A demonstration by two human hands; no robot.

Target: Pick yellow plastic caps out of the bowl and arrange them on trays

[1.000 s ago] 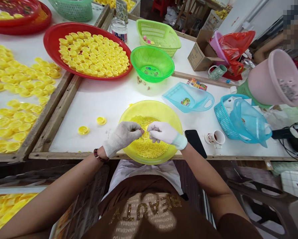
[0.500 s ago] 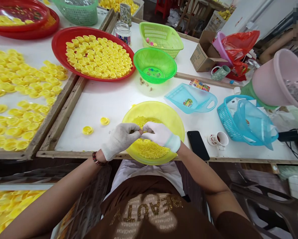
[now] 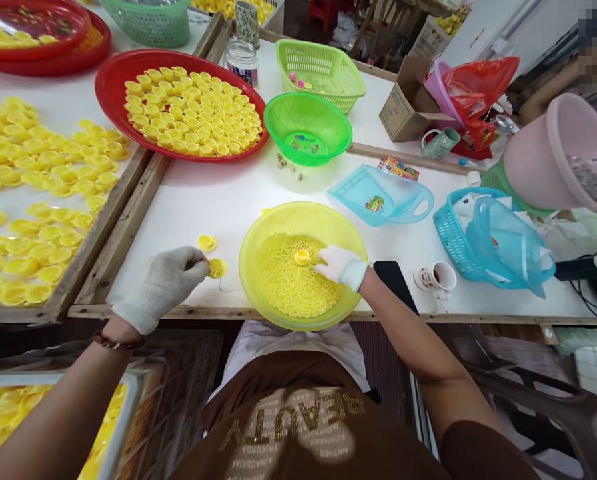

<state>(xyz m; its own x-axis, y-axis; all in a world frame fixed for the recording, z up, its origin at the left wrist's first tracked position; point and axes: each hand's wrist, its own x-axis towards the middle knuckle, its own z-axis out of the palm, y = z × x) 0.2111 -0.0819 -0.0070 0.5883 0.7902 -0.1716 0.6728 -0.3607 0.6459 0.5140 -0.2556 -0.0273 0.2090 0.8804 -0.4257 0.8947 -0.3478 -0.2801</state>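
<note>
My left hand, in a white knit glove, is at the table's front left. Its thumb and forefinger pinch a small yellow plastic cup low over the tabletop. Another yellow cup piece lies just beyond it. My right hand, gloved in white, reaches into the yellow bowl, its fingers slightly apart at the pellets. Small yellow pellets fill the bowl's bottom. A single yellow cup sits on them, just left of my right fingertips.
A red tray of yellow cups stands at back left, near a green bowl. To the right are a blue scoop, a phone, a mug and a blue basket. Wooden strips divide the table.
My hands were together above the bowl and have parted. The left moved left with a yellow cup; the right dropped to the pellets. A cup now shows in the bowl.
</note>
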